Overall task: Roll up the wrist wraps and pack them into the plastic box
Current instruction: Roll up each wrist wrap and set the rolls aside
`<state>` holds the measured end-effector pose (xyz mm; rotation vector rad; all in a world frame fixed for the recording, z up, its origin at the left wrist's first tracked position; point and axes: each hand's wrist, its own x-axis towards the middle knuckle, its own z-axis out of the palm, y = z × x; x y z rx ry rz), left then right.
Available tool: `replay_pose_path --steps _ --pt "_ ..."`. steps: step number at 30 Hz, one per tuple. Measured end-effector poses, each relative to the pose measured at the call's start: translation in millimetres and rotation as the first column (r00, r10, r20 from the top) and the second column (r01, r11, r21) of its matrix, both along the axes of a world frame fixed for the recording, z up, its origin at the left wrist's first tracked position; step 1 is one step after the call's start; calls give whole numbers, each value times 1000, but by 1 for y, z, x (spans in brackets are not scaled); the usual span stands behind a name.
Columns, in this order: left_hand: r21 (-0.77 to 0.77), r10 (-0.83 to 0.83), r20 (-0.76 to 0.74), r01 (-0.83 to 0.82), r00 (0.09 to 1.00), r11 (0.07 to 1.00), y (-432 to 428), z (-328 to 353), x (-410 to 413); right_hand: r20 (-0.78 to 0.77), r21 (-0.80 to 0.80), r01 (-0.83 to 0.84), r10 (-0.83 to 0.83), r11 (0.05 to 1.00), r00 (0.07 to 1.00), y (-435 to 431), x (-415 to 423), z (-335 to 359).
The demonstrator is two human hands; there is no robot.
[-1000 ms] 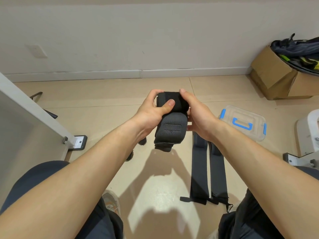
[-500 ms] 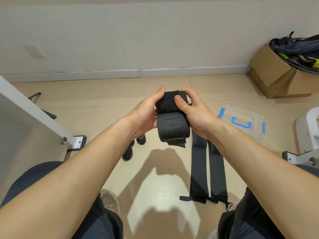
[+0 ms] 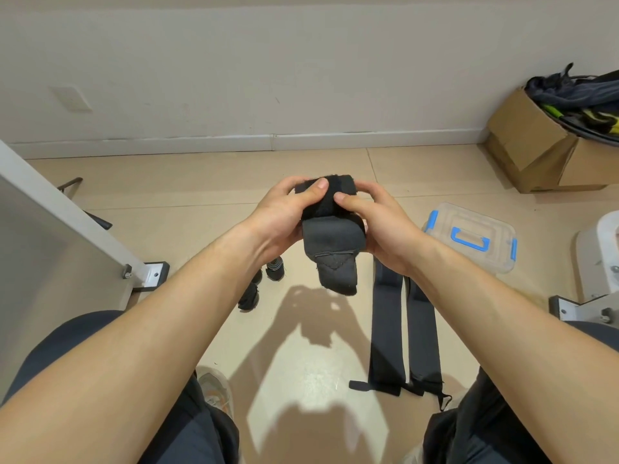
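Status: mid-roll, nothing packed as far as I can see.

Your left hand (image 3: 278,219) and right hand (image 3: 385,229) both grip one black wrist wrap (image 3: 330,229), held in the air above the floor (image 3: 187,209) in front of your knees. Your fingers (image 3: 316,189) curl round the roll from both sides, thumbs pressing on top. Most of it is wound. A short tail (image 3: 338,277) with a stitched seam hangs loose below the roll. My read: a last turn or two, then fix the end down. No fastener is visible.

Likely done: small dark rolls (image 3: 275,268) on the floor just past your left forearm. At least two, maybe a third partly hidden by the arm. They look like finished wraps, but I can't confirm.

Left to do: two flat wraps (image 3: 385,326) lie side by side on the floor under your right forearm, unrolled. The plastic box (image 3: 445,216) sits on the floor to your right, near the flat wraps and well apart from the dark rolls. Its lid looks on, with blue latches and a blue handle. Can't tell what's inside. So finish this roll, roll two more, open the box, load everything.

Writing: none readable. No logo or label shows on the wrist wrap, flat wraps or plastic box. The cardboard box (image 3: 522,145) far right has a dark mark at its bottom edge, too small to read.
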<state>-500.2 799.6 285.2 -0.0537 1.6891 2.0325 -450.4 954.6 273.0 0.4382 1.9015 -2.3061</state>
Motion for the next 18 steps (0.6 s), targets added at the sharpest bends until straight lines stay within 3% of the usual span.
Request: replay_pose_path --steps 14,18 --pt "-107 -112 -166 95 980 990 -4 -3 -3 62 44 -19 16 999 998 -2 -1 1" --pt "-83 -64 -167 51 984 995 -5 -5 -4 93 97 -11 2 995 996 0 1 0"
